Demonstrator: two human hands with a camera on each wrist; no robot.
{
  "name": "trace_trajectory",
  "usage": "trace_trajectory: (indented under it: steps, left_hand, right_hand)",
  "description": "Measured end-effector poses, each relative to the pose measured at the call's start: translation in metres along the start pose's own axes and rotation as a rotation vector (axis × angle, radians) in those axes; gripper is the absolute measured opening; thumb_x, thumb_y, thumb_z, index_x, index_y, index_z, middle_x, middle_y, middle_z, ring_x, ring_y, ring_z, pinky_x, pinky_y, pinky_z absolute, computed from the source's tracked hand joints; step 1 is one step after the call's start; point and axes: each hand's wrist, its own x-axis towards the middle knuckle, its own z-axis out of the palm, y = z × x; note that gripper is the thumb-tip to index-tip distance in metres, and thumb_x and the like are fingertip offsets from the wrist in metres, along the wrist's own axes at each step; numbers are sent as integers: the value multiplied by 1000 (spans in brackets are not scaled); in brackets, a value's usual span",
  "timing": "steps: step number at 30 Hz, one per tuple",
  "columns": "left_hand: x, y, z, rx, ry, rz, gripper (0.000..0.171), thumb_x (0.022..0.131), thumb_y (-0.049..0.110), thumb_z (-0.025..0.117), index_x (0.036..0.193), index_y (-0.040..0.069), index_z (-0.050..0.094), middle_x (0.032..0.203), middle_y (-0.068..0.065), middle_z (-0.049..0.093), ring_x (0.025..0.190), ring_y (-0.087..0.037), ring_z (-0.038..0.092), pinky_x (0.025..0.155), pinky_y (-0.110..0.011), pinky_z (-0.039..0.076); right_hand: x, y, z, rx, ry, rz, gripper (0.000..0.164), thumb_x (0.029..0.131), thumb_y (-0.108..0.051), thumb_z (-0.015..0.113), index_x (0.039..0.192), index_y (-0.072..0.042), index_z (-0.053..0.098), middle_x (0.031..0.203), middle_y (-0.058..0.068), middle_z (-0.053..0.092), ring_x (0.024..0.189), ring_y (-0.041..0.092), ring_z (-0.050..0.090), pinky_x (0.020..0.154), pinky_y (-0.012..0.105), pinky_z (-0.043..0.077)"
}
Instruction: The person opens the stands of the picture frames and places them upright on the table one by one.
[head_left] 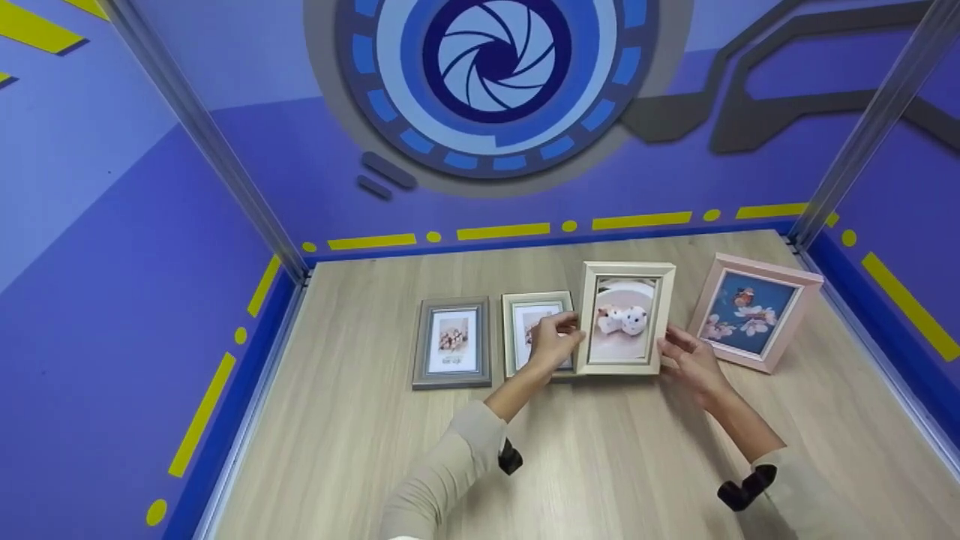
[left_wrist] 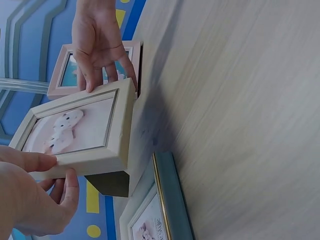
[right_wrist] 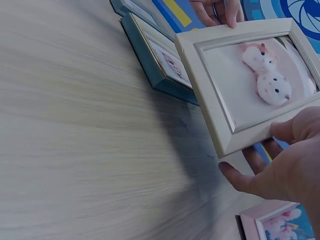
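Both hands hold a cream picture frame [head_left: 626, 319] tilted up over the table, its photo of two white, round, spotted animal figures facing the head camera. My left hand [head_left: 553, 345] pinches its left side between thumb and fingers. On the opposite side, my right hand [head_left: 694, 365] has its thumb on the front border and fingers behind, as the right wrist view shows. A dark stand piece [left_wrist: 107, 183] shows behind the cream frame in the left wrist view. Partly hidden by my left hand is a pale green-gold picture frame [head_left: 517, 330].
A grey picture frame [head_left: 452, 343] is at the left of the row. To the right, a pink picture frame [head_left: 754, 311] with a bird and blossoms leans back at an angle. Blue-purple panels [head_left: 247, 165] wall the wooden table [head_left: 360, 450] at the back and sides.
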Motion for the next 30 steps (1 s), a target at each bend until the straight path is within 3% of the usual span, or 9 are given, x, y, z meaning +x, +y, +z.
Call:
trace_trajectory:
  steps: [3, 5, 8, 11, 16, 22, 26, 30]
  left_hand:
    - [5, 3, 6, 22, 20, -15, 30, 83, 0, 71, 113, 0, 75, 98, -10, 76, 83, -3, 62, 77, -16, 52]
    - [9, 5, 9, 28, 29, -30, 30, 83, 1, 71, 113, 2, 76, 97, -9, 76, 82, -3, 62, 77, -15, 53]
    - [14, 7, 15, 42, 45, -46, 30, 84, 0, 71, 113, 3, 76, 96, -7, 77, 82, -3, 63, 76, -15, 53]
    - [20, 8, 20, 56, 62, -42, 31, 84, 0, 70, 114, 4, 76, 96, -6, 77, 84, -5, 65, 77, -16, 53]
    - [29, 8, 28, -35, 61, -9, 40, 85, -4, 64, 125, -1, 66, 112, -11, 74, 100, -15, 69, 91, -21, 55]
    - [40, 7, 39, -147, 26, 22, 48, 82, -10, 58, 130, -2, 60, 125, -18, 69, 117, -27, 67, 105, -31, 53]
    - [44, 5, 47, -172, -28, -13, 59, 81, -9, 59, 139, 0, 54, 139, -19, 63, 132, -31, 60, 114, -34, 47]
    - [49, 4, 49, -184, -92, -39, 68, 82, -7, 62, 147, 2, 46, 151, -19, 53, 143, -32, 49, 121, -38, 38]
  right_hand:
    - [2, 0, 0, 15, 35, 2, 65, 106, -16, 52, 161, 2, 21, 122, -13, 58, 101, -5, 59, 91, 27, 57]
    - [4, 0, 0, 14, 65, -1, 63, 106, -14, 51, 160, 2, 22, 134, -2, 57, 100, -7, 60, 91, 25, 57]
    - [6, 0, 1, 14, 120, -8, 61, 107, -13, 50, 160, 1, 24, 155, 16, 43, 101, -9, 59, 92, 25, 57]
    - [9, -2, 3, -9, 185, -15, 58, 107, -14, 49, 160, -3, 27, 163, 23, 30, 101, -12, 58, 97, 27, 56]
    - [15, -5, 5, -50, 295, -50, 55, 106, -14, 51, 157, -4, 35, 160, 21, 37, 99, -14, 58, 100, 28, 54]
    - [26, -2, 6, -118, 446, -119, 49, 103, -11, 56, 150, 0, 47, 148, 24, 48, 87, -22, 57, 77, 5, 52]
    - [32, 4, 4, -170, 539, -161, 45, 101, -10, 61, 143, 3, 54, 140, 25, 55, 91, -23, 57, 71, -1, 45]
    - [41, 4, 4, -213, 594, -204, 41, 99, -5, 62, 138, 5, 59, 135, 26, 58, 84, -28, 51, 71, -2, 42]
